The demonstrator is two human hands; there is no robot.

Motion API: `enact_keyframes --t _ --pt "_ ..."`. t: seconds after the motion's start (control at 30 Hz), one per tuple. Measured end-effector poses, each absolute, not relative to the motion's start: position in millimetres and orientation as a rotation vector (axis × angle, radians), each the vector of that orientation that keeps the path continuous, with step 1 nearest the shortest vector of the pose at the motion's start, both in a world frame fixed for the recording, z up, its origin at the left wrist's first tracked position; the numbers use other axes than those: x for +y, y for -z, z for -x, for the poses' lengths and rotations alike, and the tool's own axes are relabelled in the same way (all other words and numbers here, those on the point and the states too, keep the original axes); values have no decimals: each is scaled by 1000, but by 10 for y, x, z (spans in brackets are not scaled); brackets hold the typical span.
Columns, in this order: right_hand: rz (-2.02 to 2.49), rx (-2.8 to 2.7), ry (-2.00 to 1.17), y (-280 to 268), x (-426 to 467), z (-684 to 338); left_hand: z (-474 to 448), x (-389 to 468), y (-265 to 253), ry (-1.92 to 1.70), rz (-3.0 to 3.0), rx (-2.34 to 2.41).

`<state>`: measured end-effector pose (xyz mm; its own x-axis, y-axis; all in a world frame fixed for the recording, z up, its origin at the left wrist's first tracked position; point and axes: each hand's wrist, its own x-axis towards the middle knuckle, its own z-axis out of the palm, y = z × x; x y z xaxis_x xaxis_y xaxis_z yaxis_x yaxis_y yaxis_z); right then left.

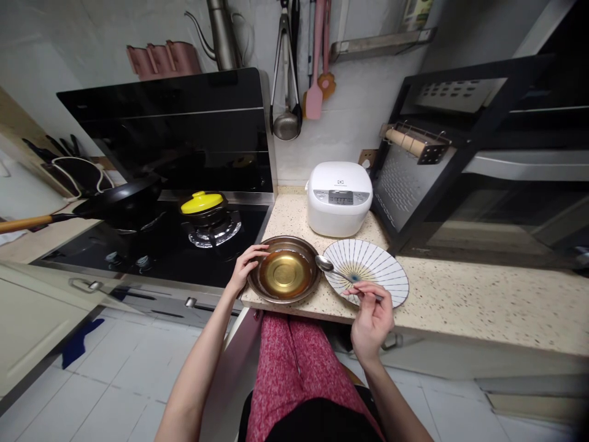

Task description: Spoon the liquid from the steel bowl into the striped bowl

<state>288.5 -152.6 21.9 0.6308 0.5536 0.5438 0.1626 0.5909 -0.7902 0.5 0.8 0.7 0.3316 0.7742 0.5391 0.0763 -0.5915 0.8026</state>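
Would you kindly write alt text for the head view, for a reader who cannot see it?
At a speckled counter, the left hand grips the rim of a metal bowl while the right hand holds a spoon over a striped plate. A white rice cooker stands behind.

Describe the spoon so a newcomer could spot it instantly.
Find the white rice cooker on the speckled counter. Just in front lie a metal bowl and a striped plate. The spoon is the thin shiny piece bridging them, held by the right hand.
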Motion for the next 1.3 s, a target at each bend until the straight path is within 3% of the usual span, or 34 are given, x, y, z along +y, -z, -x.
enact_keyframes --t 0.9,1.1,1.3 --pt "931 -1408 329 -128 -1523 -3041 -3 9 -10 -1298 -1910 746" --pt "932 -1372 295 -144 -1529 -3042 -6 11 3 -1302 -1903 741" --pt "902 -1264 56 -142 -1553 -2945 -6 15 7 -1297 -1901 745"
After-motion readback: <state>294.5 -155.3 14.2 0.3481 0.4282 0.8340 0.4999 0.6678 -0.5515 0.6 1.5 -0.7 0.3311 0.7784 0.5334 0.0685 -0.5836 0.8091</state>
